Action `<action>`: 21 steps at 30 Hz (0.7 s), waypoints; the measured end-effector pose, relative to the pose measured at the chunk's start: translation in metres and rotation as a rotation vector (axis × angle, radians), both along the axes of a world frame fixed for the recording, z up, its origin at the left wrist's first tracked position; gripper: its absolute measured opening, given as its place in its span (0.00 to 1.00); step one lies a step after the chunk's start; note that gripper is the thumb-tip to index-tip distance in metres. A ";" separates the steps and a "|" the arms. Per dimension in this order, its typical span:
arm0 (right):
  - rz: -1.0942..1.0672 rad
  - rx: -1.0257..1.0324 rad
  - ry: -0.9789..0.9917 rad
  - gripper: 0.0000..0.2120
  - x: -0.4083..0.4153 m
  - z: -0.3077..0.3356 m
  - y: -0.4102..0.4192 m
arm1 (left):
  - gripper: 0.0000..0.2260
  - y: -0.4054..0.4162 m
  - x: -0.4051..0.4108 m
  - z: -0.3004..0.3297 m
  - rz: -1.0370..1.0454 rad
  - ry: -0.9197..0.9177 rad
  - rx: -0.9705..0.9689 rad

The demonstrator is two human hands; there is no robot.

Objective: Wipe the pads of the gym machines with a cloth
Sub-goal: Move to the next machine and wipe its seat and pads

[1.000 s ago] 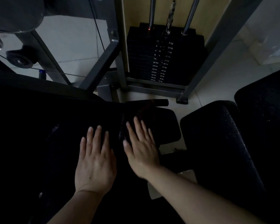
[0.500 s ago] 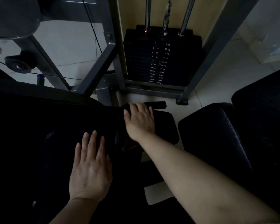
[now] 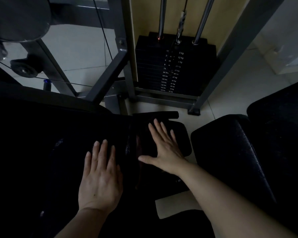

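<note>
Dim view down onto black gym-machine upholstery. Left hand (image 3: pixel 100 179) flat, palm down, fingers straight and close together, resting on the large black seat pad (image 3: pixel 41 152) at the lower left; fingertips aimed up-frame toward the weight stack (image 3: pixel 174 66). Right hand (image 3: pixel 163 148) also flat, fingers straight and slightly spread, thumb out to the left, pressing a dark cloth (image 3: pixel 141 146) onto the small black pad (image 3: pixel 182 138) just right of the seat pad. Cloth barely distinct from the pad in the gloom: a faint reddish-dark fold showing beside the thumb, long axis seemingly running up and down the frame, near end trailing toward the viewer; exact outline hard to tell. Small pad's far edge toward the weight stack, a short black bar (image 3: pixel 162 115) lying crosswise just beyond the fingertips. To the right, well apart, a rounded black roller pad (image 3: pixel 230 152). Pale tiled floor (image 3: pixel 248 83) between.
</note>
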State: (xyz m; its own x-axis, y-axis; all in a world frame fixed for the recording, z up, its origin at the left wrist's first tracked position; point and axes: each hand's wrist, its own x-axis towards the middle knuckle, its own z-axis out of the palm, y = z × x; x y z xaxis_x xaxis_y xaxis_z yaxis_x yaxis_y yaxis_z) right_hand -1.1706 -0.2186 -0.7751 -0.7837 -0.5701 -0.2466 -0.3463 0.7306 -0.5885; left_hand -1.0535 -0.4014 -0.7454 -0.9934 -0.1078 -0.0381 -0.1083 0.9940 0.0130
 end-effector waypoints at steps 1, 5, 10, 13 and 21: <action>0.032 0.054 0.012 0.50 -0.004 -0.003 -0.001 | 0.27 0.000 0.000 0.000 0.001 0.002 0.003; 0.010 -0.110 0.201 0.40 0.010 -0.018 -0.006 | 0.26 0.001 0.000 0.000 0.007 0.001 0.014; -0.160 -0.423 0.444 0.12 0.009 -0.028 -0.016 | 0.27 0.002 -0.001 0.002 0.011 0.002 0.013; -0.239 -0.387 0.545 0.13 -0.015 -0.014 -0.015 | 0.26 0.002 0.000 0.002 0.016 0.000 0.015; -0.274 -0.357 0.889 0.17 -0.028 0.058 -0.003 | 0.26 0.000 0.000 0.000 0.006 -0.005 0.012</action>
State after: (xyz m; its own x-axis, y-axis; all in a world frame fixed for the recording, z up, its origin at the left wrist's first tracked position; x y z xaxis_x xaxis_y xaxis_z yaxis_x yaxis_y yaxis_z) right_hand -1.1981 -0.2216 -0.7168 -0.7157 -0.2684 0.6448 -0.6139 0.6821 -0.3974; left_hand -1.0535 -0.4018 -0.7453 -0.9925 -0.1137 -0.0442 -0.1148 0.9931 0.0241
